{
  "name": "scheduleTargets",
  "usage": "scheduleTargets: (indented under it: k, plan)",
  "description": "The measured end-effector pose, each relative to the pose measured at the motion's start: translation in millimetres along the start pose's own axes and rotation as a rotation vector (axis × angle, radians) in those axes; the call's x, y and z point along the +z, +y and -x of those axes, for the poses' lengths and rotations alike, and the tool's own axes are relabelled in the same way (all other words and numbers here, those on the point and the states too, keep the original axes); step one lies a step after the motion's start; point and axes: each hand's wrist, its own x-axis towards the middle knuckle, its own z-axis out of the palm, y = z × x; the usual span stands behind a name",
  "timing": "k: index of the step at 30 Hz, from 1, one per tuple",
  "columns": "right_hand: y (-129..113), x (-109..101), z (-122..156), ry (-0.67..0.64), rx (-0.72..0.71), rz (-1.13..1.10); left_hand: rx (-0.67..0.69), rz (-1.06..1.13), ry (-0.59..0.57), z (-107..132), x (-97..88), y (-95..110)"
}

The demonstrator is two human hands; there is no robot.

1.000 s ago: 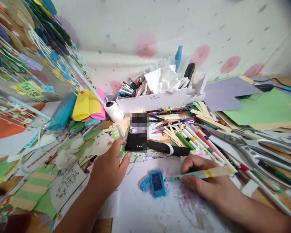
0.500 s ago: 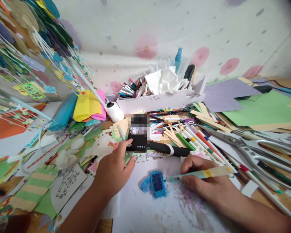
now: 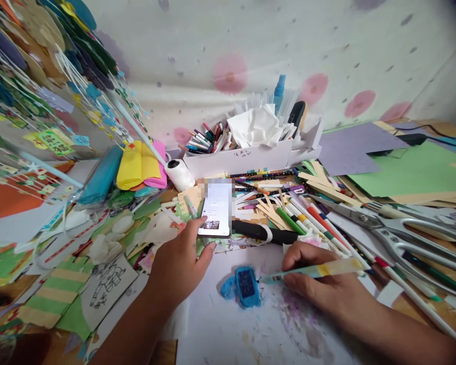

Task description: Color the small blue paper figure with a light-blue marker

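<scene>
My left hand [image 3: 177, 268] reaches to a smartphone [image 3: 216, 205], its index fingertip on the lower left of the lit screen and its thumb stretched apart. The phone shows a white page with a small picture; part of it is blurred out. In my right hand [image 3: 321, 284] is a slim pen [image 3: 340, 267] with a pale teal and yellow barrel, held nearly level. The pen's dark tip points left, close beside a small blue watch-like piece [image 3: 247, 288] with a dark rectangular face. That piece lies on a stained white paper sheet [image 3: 228, 334].
Large silver scissors [image 3: 389, 243] lie right among markers and paper strips. Behind the phone stand a thread spool [image 3: 180, 175] and a white box [image 3: 235, 159] of pens and tissue. Paper scraps and a line drawing [image 3: 108, 284] lie left, below hanging paper strings [image 3: 99, 109].
The phone screen has switched from a dark view with a small image to a bright white page. Both hands, the pen and the blue piece stay nearly in place.
</scene>
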Motion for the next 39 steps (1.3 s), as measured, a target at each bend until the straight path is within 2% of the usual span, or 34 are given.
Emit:
scheduleTargets:
  k: [3,6,9,11,14,17,21,29,34,39]
  plan:
    - [-3,0,-1,-0.002,-0.004,0.012,0.132,0.070,0.036,6,2.3,-1]
    - [-4,-1,-1,0.007,-0.015,0.015,0.299,0.243,0.137,14,5.1,-4]
    - [-4,0,-1,0.015,-0.022,0.014,0.356,0.336,0.195,22,3.6,-2]
    - [-5,0,-1,0.019,-0.006,-0.004,0.385,0.339,0.135,26,0.8,2]
    - [-7,0,-1,0.033,0.022,-0.037,0.446,0.263,-0.023,33,-1.8,12]
    - [-9,-1,-1,0.035,0.004,-0.052,0.442,0.161,-0.116,37,0.0,22]
    - [-10,-3,-2,0.013,0.019,-0.073,0.426,0.077,-0.151,39,5.4,28]
    - [-12,0,-2,0.044,-0.004,-0.010,0.475,0.070,-0.091,40,11.3,27]
    - [-12,-1,0,0.007,-0.050,0.037,0.482,0.122,-0.087,40,15.0,27]
    - [-12,-1,1,0.022,-0.026,0.028,0.494,0.119,-0.074,38,15.0,27]
